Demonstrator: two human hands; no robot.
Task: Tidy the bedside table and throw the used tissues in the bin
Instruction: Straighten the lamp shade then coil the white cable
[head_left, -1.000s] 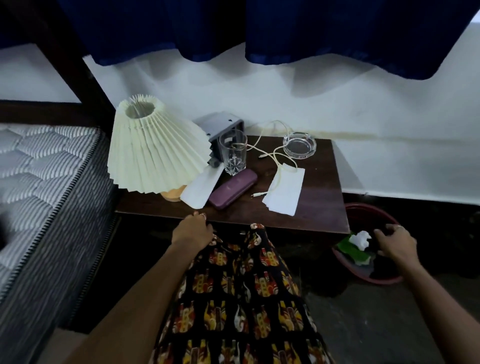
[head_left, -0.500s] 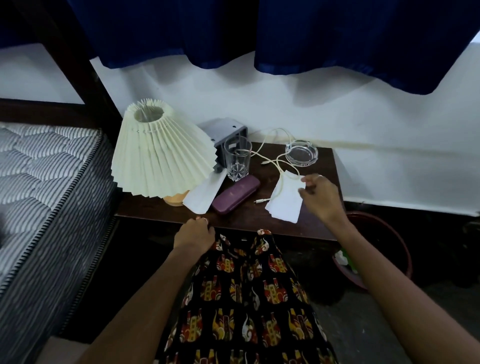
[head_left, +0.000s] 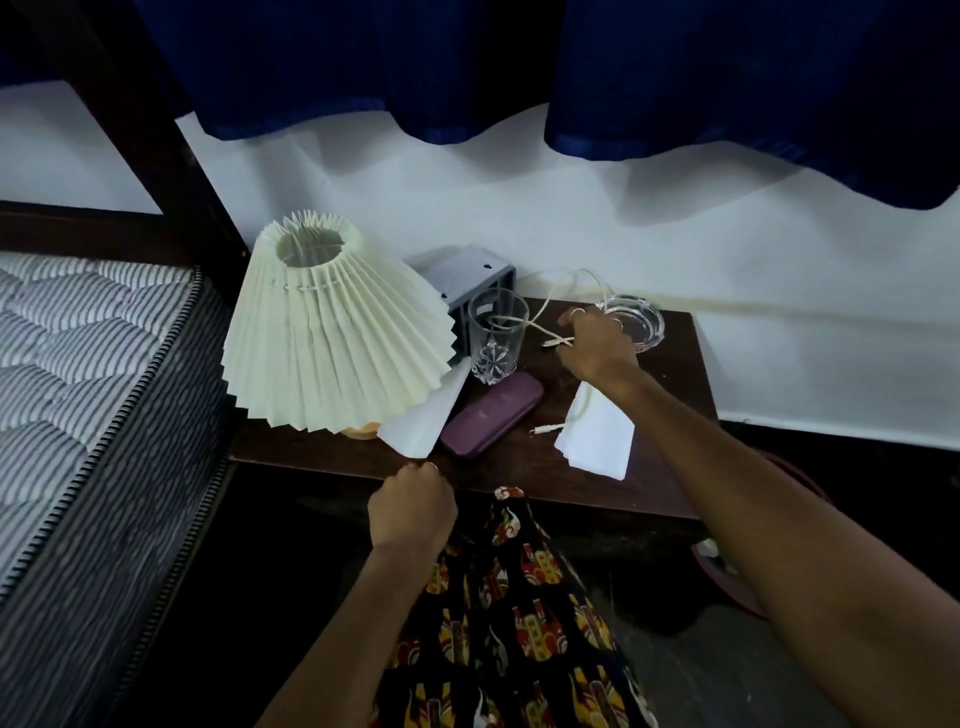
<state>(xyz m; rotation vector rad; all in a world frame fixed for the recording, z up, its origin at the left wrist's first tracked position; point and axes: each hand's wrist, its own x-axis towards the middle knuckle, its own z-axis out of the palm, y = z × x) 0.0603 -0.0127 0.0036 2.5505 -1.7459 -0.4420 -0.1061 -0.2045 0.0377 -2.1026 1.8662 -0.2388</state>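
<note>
White cable (head_left: 550, 322) touched by right hand (head_left: 597, 345).

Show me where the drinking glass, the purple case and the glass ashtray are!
drinking glass (head_left: 496, 338): head view, on the middle of its clear side wall.
purple case (head_left: 491, 423): head view, on the middle of its lid.
glass ashtray (head_left: 644, 325): head view, on its right rim, beside the right hand.
</note>
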